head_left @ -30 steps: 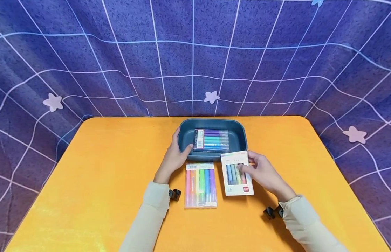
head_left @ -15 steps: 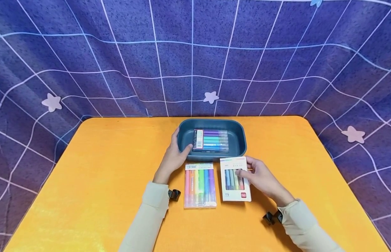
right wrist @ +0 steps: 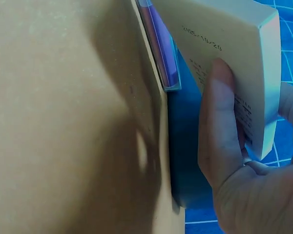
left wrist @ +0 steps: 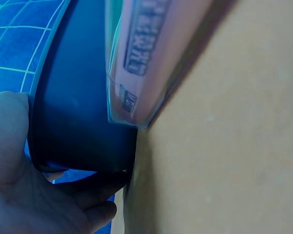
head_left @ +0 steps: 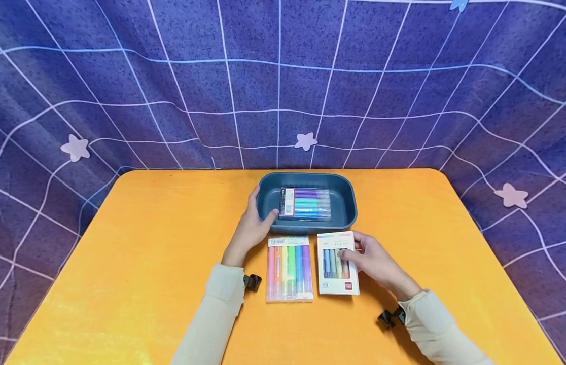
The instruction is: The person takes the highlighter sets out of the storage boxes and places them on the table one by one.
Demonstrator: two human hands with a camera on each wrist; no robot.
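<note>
A dark blue tray [head_left: 344,200] stands on the orange table [head_left: 150,243] with a clear pack of purple and teal pens [head_left: 306,204] inside. My left hand [head_left: 252,224] grips the tray's near left corner [left wrist: 78,141], thumb over the rim. Just in front of the tray lies a clear pack of bright highlighters [head_left: 289,267]. To its right my right hand [head_left: 372,261] holds a white box of pens [head_left: 337,262] by thumb and fingers, tilted slightly off the table; the right wrist view shows the white box [right wrist: 234,53] with the thumb on its underside.
A purple grid-patterned cloth [head_left: 283,81] with pale stars hangs behind and around the table. The table's rounded far corners and both side edges are in view. Small black clips sit at both cuffs.
My right hand has drawn the white box of pens nearer to me and lower, away from the tray's front rim. The left hand and tray have stayed put.
</note>
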